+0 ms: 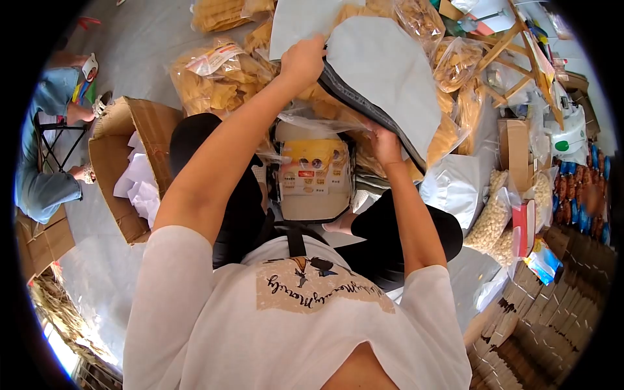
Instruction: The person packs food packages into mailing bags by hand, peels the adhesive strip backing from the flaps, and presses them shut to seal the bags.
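A light grey sheet-like piece (383, 71) with a dark edge is held up in front of me. My left hand (303, 62) is closed round its dark edge at the upper left. Lower down on the same edge, my right hand (385, 144) grips it with fingers partly hidden. Another pale grey piece (296, 26) lies just beyond my left hand. Between my legs stands an open container with dark sides (315, 209), with yellow and white printed packets (313, 168) in it. Bags of tan, flat pieces (218, 81) lie behind and beside the grey piece.
An open cardboard box (140, 117) with white paper stands at left, near a seated person's legs (49, 136). At right are a wooden frame (507, 62), bags of pale round pieces (487, 224), a red box (524, 227) and stacked cardboard (539, 325).
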The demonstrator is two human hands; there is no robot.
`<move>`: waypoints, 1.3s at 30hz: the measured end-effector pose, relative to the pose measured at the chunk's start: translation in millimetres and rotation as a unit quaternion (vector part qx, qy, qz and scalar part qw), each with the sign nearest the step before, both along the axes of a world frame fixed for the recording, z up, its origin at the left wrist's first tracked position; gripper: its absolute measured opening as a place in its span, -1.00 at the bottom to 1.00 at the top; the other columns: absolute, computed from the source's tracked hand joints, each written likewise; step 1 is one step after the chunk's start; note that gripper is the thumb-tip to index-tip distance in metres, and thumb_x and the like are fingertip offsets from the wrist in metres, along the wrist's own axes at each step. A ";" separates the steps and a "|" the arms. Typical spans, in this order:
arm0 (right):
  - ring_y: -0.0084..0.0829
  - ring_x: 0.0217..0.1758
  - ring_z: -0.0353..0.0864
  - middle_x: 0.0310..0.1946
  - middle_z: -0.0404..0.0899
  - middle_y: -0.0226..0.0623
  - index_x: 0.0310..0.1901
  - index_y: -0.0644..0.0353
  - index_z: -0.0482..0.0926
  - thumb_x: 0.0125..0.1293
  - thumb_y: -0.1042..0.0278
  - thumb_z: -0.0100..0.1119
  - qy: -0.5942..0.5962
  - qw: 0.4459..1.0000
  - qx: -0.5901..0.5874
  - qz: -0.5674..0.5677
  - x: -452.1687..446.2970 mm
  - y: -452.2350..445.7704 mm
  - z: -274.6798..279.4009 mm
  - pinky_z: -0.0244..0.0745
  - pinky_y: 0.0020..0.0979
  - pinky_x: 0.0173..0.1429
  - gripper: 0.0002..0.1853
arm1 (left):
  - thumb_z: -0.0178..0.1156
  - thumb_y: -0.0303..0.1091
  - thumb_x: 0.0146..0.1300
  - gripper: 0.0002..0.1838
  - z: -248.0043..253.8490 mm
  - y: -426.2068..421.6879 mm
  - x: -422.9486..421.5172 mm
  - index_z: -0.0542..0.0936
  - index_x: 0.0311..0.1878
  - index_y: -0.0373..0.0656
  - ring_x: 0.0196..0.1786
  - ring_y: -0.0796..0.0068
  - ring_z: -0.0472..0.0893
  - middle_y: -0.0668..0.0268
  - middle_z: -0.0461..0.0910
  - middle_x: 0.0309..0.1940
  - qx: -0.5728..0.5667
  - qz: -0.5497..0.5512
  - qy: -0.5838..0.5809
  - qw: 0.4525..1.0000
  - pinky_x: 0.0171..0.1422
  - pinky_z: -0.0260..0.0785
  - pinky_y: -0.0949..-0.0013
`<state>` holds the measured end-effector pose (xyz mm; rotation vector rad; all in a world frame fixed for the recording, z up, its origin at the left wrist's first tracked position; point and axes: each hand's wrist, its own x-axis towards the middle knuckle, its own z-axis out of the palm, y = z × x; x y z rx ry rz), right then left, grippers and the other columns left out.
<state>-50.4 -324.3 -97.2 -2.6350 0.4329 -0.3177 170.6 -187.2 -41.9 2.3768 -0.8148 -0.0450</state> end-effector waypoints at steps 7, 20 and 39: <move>-0.21 -0.28 0.53 -0.31 0.55 -0.15 -0.29 0.27 0.49 0.08 0.63 0.04 -0.128 0.985 0.015 0.113 -1.1 3.4 100.6 0.43 -0.39 -0.20 -0.86 | 0.03 -0.16 0.18 -0.68 41.4 5.9 12.7 0.57 -0.47 -0.23 -0.31 -0.02 0.54 0.06 0.55 -0.50 0.130 -0.128 -0.093 0.979 -0.22 0.38 0.10; -0.57 -0.59 0.28 -0.67 0.40 -0.36 -0.43 0.31 0.53 0.30 0.32 -0.07 -0.385 0.919 0.030 -0.083 9.9 -8.1 272.7 0.23 -0.50 -0.46 -0.73 | 0.03 -0.54 -0.02 -0.68 80.2 -7.8 27.1 0.55 -0.13 -0.33 -0.68 0.38 0.58 0.14 0.57 -0.62 0.035 -0.181 0.321 0.929 -0.77 0.22 0.49; -0.62 -0.49 0.37 -0.59 0.42 -0.42 -0.37 0.25 0.58 0.33 0.27 -0.13 0.058 0.890 0.425 0.153 -164.2 170.6 238.2 0.30 -0.52 -0.37 -0.69 | 0.20 -0.24 -0.10 -0.74 44.4 50.5 -8.1 0.65 -0.32 -0.14 -0.32 0.19 0.57 0.15 0.61 -0.41 0.000 -0.129 0.030 0.991 -0.22 0.39 0.22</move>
